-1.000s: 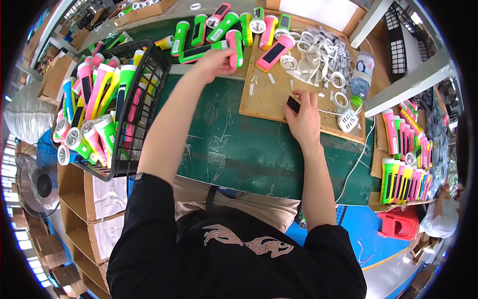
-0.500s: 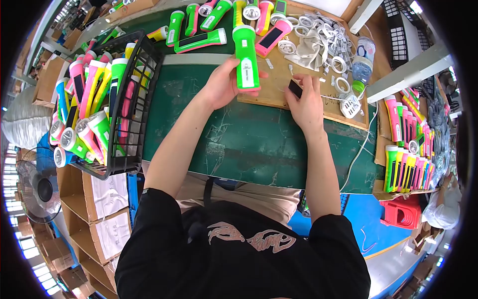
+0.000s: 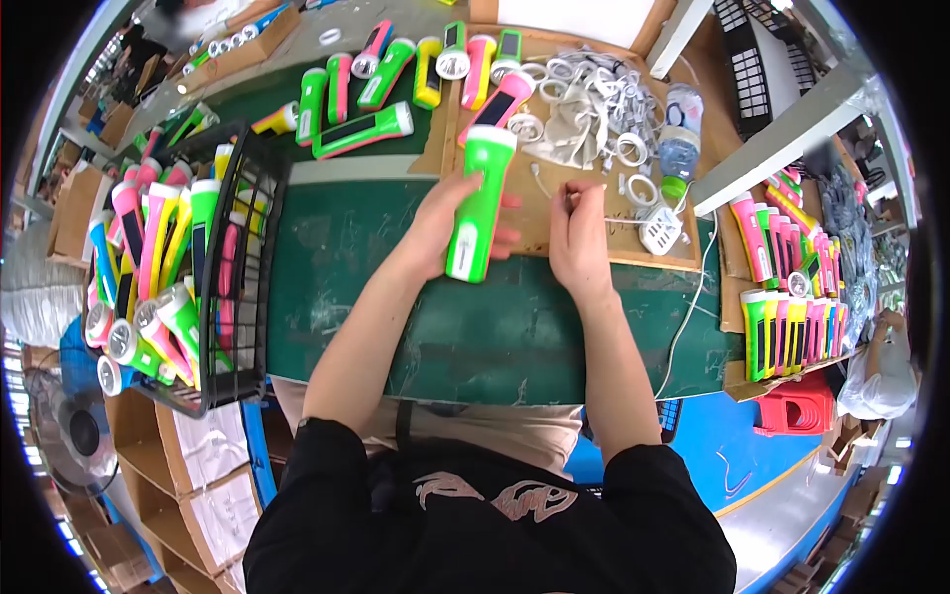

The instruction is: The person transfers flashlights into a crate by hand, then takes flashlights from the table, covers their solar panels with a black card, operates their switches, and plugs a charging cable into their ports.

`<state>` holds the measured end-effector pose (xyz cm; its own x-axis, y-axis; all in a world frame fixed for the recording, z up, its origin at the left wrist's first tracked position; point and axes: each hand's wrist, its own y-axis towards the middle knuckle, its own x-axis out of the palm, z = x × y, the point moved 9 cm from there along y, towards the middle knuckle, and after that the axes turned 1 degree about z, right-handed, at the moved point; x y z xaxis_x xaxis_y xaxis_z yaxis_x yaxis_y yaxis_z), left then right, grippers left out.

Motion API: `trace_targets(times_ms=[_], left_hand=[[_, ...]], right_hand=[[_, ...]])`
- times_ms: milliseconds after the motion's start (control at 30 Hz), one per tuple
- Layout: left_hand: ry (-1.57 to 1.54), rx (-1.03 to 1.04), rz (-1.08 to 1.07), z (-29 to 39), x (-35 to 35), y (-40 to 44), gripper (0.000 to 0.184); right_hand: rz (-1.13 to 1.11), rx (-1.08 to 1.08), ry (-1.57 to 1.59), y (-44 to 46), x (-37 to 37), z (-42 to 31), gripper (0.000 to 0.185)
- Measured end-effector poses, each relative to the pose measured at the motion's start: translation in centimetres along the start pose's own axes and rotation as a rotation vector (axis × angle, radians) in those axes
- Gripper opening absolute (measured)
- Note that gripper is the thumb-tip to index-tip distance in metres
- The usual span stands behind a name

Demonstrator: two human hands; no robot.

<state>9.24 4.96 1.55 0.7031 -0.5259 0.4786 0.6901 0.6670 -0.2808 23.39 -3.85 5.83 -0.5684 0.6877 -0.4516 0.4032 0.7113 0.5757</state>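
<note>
My left hand (image 3: 442, 223) is wrapped round a green flashlight (image 3: 483, 188) with a white head, held upright above the near edge of the wooden board (image 3: 529, 230). A white oval patch with a switch shows near its lower end. To the right, my right hand (image 3: 579, 243) is closed over the board, fingertips together. Whatever those fingers hold is hidden. A thin white cable (image 3: 537, 173) with a small plug lies between the two hands. Close by on the right is a white multi-port power block (image 3: 660, 231).
A black crate (image 3: 210, 327) full of colourful flashlights stands at the left. Several flashlights (image 3: 364, 131) lie across the back. White rings (image 3: 630, 148), a pale cloth (image 3: 572, 134) and a bottle (image 3: 679, 148) occupy the board. More flashlights (image 3: 792, 322) stand at the right, beyond a metal post (image 3: 782, 139).
The flashlight has come lower and tilted, its side turning in my left hand. The black panel seen in my right hand earlier no longer shows; those fingers have curled. The view has shifted.
</note>
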Motion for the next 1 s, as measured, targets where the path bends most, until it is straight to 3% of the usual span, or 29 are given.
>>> trace_targets(times_ms=[67,300,367,700,833,900,1000], left_hand=[[0.045,-0.019,-0.034,-0.1,0.3,-0.5,0.051],[0.041,-0.082,-0.007,-1.6,-0.3,-0.8,0.051],[0.011,-0.124,-0.015,-2.2,-0.6,-0.8,0.043],[0.025,-0.165,0.001,-2.4,-0.9,-0.9,0.047],[-0.044,-0.164,0.006,-2.1,-0.8,-1.1,0.049],[-0.068,-0.178,0.029,-2.1,-0.8,-1.1,0.049],[-0.050,-0.131,0.002,-2.9,-1.0,-0.6,0.050]], right_hand=[[-0.058,0.050,0.020,0.0,0.5,0.3,0.022],[-0.028,0.067,0.016,0.2,0.2,-0.2,0.017],[-0.056,0.086,0.019,0.4,0.1,-0.2,0.016],[-0.148,0.219,0.089,0.4,0.7,-0.2,0.015],[-0.183,0.166,-0.013,0.3,0.8,-0.1,0.015],[-0.149,0.260,0.001,0.1,0.3,0.3,0.020],[-0.059,0.232,-0.023,0.1,-0.6,-0.6,0.033]])
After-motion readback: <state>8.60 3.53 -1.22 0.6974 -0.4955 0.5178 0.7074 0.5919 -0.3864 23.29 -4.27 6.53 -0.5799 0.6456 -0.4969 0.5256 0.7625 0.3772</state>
